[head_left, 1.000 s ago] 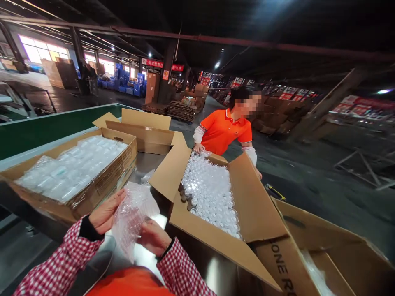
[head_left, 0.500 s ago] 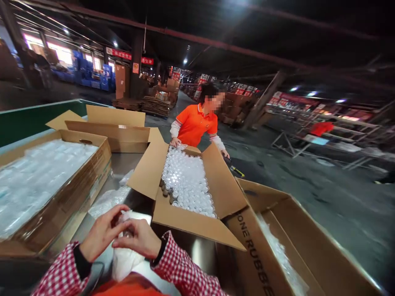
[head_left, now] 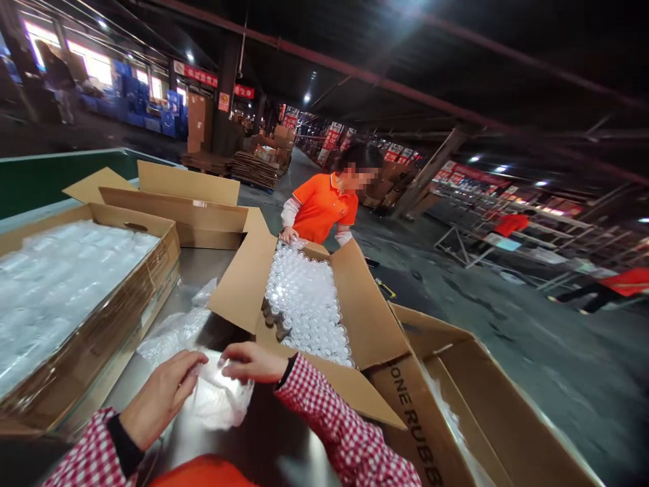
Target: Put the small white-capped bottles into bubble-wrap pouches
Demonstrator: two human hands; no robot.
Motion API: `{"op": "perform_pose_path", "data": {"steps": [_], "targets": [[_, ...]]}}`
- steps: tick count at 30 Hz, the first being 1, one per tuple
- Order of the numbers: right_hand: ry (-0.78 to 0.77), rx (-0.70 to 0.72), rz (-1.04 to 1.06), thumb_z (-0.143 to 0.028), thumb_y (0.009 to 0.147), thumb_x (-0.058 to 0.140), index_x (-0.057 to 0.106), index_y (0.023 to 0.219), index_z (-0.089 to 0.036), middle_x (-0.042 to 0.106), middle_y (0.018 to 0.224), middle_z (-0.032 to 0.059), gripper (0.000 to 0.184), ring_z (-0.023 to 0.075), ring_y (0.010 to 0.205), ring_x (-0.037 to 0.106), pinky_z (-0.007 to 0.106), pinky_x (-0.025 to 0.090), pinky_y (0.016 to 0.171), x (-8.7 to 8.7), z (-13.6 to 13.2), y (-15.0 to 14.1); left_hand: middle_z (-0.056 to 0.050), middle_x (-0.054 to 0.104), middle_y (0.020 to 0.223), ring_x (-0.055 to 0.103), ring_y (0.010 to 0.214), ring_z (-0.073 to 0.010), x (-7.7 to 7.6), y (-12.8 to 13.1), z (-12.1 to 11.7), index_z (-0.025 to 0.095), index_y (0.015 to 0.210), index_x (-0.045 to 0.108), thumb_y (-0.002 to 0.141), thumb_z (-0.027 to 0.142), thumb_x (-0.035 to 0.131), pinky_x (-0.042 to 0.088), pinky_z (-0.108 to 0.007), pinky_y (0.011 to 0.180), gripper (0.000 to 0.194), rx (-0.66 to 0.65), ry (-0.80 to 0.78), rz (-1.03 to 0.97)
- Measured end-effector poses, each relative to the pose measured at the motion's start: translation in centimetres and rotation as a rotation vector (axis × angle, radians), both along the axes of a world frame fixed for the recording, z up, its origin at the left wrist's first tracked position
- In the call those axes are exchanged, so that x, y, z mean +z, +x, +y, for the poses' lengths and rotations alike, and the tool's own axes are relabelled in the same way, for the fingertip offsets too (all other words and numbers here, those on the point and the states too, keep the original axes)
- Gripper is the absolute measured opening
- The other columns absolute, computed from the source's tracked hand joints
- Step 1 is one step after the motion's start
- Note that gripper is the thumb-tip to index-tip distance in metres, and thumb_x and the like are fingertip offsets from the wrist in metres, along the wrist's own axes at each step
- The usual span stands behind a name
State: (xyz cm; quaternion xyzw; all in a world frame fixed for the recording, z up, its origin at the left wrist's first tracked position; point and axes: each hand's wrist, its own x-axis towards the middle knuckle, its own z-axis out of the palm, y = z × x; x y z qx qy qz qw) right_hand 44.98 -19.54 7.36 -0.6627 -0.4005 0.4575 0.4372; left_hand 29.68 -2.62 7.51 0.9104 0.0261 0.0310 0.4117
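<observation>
My left hand (head_left: 161, 397) and my right hand (head_left: 250, 362) both pinch a crumpled piece of bubble wrap (head_left: 219, 400) low over the shiny metal table (head_left: 276, 439). The fingertips of both hands meet at the wrap's upper edge. Just beyond my right hand stands an open cardboard box (head_left: 372, 318) packed with several small clear-lidded jars (head_left: 307, 308). A second piece of clear plastic wrap (head_left: 172, 328) lies on the table behind the wrap I hold.
A co-worker in an orange shirt (head_left: 319, 210) touches the jar box's far end. At left sits a wide carton (head_left: 109, 325) filled with plastic-wrapped goods; an open box (head_left: 182, 203) stands behind it. Another open carton (head_left: 487, 406) sits at right. A green barrier (head_left: 45, 179) runs along the far left.
My hands have lowered the bubble wrap from in front of my chest toward the table and moved apart a little. The view has swung to the right.
</observation>
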Motion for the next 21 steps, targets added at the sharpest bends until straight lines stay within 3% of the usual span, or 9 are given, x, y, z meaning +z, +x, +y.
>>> {"op": "perform_pose_path", "data": {"steps": [2,5,8,11,15,18,21], "targets": [[-0.068,-0.051,-0.081,-0.039,0.071,0.069,0.064,0.097,-0.019,0.061,0.074,-0.0022,0.034,0.0099,0.061,0.056,0.022,0.045,0.057,0.2,-0.9,3.2,-0.008,0.064,0.091,0.060,0.085,-0.0224,0.0,-0.2,0.4,0.021,0.098,0.065,0.089,0.039,0.034,0.046,-0.032,0.076,0.037,-0.051,0.016,0.053],[-0.272,-0.426,-0.398,-0.031,0.078,0.063,0.066,0.098,-0.015,0.066,0.085,0.0047,0.025,0.0155,0.079,0.061,0.027,0.047,0.070,-0.6,-3.4,8.8,-0.009,0.064,0.090,0.059,0.086,-0.0228,-0.7,-1.0,1.0,0.019,0.096,0.065,0.087,0.041,0.037,0.045,-0.032,0.078,0.037,-0.067,0.023,0.089],[-0.423,-0.683,-0.606,-0.022,0.078,0.063,0.064,0.087,-0.009,0.063,0.094,0.0131,0.016,0.0212,0.096,0.057,0.033,0.044,0.081,-3.1,-5.8,12.3,-0.009,0.065,0.090,0.059,0.085,-0.0237,-1.6,-1.7,1.2,0.019,0.098,0.065,0.082,0.043,0.047,0.043,-0.031,0.077,0.034,-0.014,0.023,0.143],[-0.541,-0.786,-0.725,-0.018,0.075,0.066,0.061,0.083,-0.009,0.060,0.101,0.0121,0.013,0.0226,0.101,0.054,0.039,0.042,0.087,-6.4,-6.9,12.9,-0.007,0.065,0.084,0.058,0.077,-0.0230,-1.9,-1.8,1.2,0.018,0.093,0.066,0.079,0.045,0.052,0.040,-0.030,0.071,0.034,0.074,0.036,0.195],[-0.564,-0.833,-0.798,-0.016,0.073,0.064,0.060,0.084,-0.010,0.059,0.105,0.0139,0.013,0.0253,0.107,0.050,0.041,0.038,0.091,-9.6,-6.8,12.3,-0.005,0.065,0.077,0.058,0.072,-0.0203,-1.9,-1.5,1.3,0.019,0.087,0.067,0.085,0.041,0.042,0.034,-0.028,0.066,0.033,0.162,0.052,0.243],[-0.485,-0.865,-0.794,-0.017,0.069,0.064,0.059,0.083,-0.011,0.060,0.099,0.0167,0.016,0.0295,0.106,0.050,0.040,0.038,0.088,-10.2,-6.6,12.1,-0.005,0.064,0.072,0.057,0.069,-0.0192,-2.1,-1.2,1.4,0.018,0.082,0.066,0.086,0.038,0.040,0.031,-0.027,0.063,0.034,0.196,0.033,0.236],[-0.362,-0.935,-0.731,-0.029,0.072,0.059,0.056,0.087,-0.012,0.062,0.085,0.0140,0.022,0.0287,0.090,0.057,0.040,0.041,0.078,-8.8,-6.6,11.6,-0.004,0.062,0.067,0.054,0.065,-0.0185,-3.0,-0.8,1.7,0.017,0.078,0.066,0.084,0.038,0.043,0.028,-0.026,0.061,0.032,0.264,0.039,0.212]]}}
